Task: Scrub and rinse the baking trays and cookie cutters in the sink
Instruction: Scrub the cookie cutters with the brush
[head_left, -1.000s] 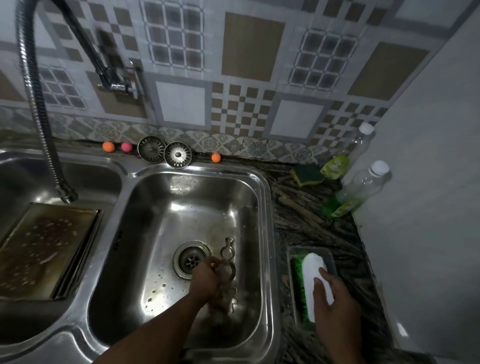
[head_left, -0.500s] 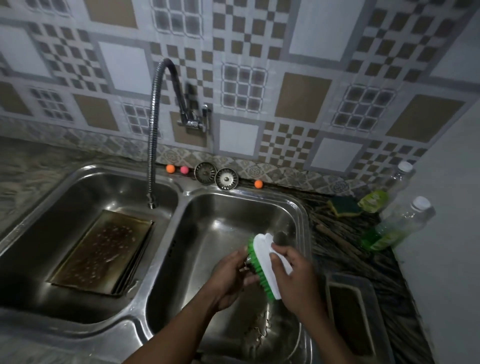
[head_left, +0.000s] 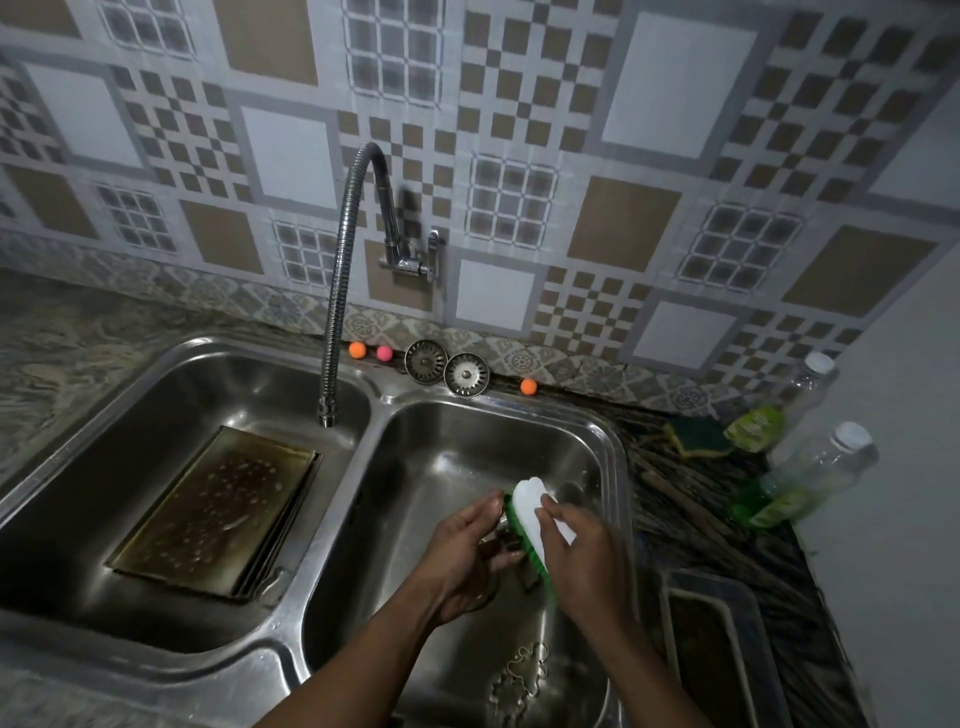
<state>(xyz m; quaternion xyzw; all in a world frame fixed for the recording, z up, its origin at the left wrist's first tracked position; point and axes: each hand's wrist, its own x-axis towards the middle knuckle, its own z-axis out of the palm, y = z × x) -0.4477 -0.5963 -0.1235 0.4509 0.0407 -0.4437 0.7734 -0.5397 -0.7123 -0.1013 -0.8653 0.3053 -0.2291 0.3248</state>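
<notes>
Fingers of the left hand (head_left: 462, 561) pinched a cookie cutter (head_left: 506, 540) over the sink (head_left: 621, 467); those of the right hand (head_left: 587, 566) clasped the brush (head_left: 527, 506). Short, firm strokes seemed best.

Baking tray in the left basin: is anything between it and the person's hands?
Nothing rests on the baking tray. Only the sink divider separates it from the left hand, holding a cookie cutter, and the right hand, gripping the brush. The tap spout hangs near its far corner.

Baking tray (head_left: 215, 512) in left basin, cookie cutters (head_left: 519, 680) in right.
</notes>
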